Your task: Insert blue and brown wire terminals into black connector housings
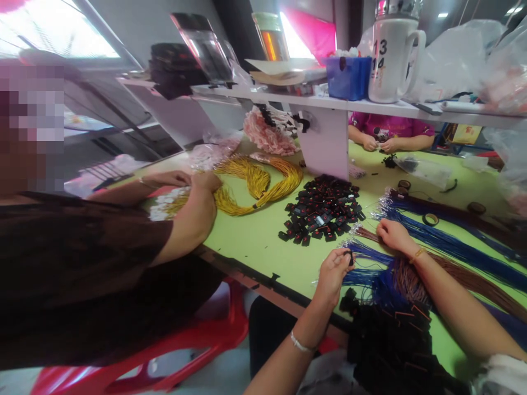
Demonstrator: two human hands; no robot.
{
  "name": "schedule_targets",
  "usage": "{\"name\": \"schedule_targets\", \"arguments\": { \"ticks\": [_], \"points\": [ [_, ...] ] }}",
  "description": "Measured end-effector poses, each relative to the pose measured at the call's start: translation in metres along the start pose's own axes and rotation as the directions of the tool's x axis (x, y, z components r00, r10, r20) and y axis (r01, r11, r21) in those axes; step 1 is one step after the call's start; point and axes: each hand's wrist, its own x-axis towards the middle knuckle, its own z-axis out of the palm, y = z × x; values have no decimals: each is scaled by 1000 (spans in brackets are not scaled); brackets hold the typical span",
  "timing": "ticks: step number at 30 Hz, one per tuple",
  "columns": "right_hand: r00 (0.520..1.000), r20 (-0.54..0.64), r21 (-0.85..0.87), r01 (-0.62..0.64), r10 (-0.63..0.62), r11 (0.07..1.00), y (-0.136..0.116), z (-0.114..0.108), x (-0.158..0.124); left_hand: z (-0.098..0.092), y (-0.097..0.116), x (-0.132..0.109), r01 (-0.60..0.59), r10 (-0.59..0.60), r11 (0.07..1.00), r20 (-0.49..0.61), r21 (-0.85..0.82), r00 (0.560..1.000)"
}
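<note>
Head view: your left hand (334, 272) has its fingers closed in a pinch on a small black piece (349, 258), apparently leaving its end exposed toward your other hand. Your right hand (395, 237) curls over the brown wires (465, 277) near their tips; cannot tell whether its fingers grip one. Blue wires (444, 236) lie alongside, tips toward the middle of the table (247, 241), seemingly so ends stay reachable and strands untangled. Loose black parts (323, 208) sit piled beyond your left hand; another dark heap (387, 334) lies between your forearms, presumably for short reach.
</note>
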Motion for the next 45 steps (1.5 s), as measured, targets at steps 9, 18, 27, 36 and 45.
{"name": "schedule_targets", "arguments": {
  "ticks": [9,18,27,36,45],
  "points": [
    [975,-159,467,215,-158,857,-33,-12,-15,15,10,9,40,-36,995,53,-86,998],
    [975,-10,726,161,-224,669,-57,-6,-34,13,3,15,90,-71,977,104,-191,992],
    [981,-33,614,171,-191,771,-56,0,-43,10,2,15,140,-116,961,111,-238,987],
    [978,-69,440,208,-198,874,-59,-2,-48,9,2,17,141,-112,958,127,-251,986],
    [968,-110,321,248,-224,914,-64,-6,-51,7,-2,18,112,-83,971,138,-213,987]
  ]
}}
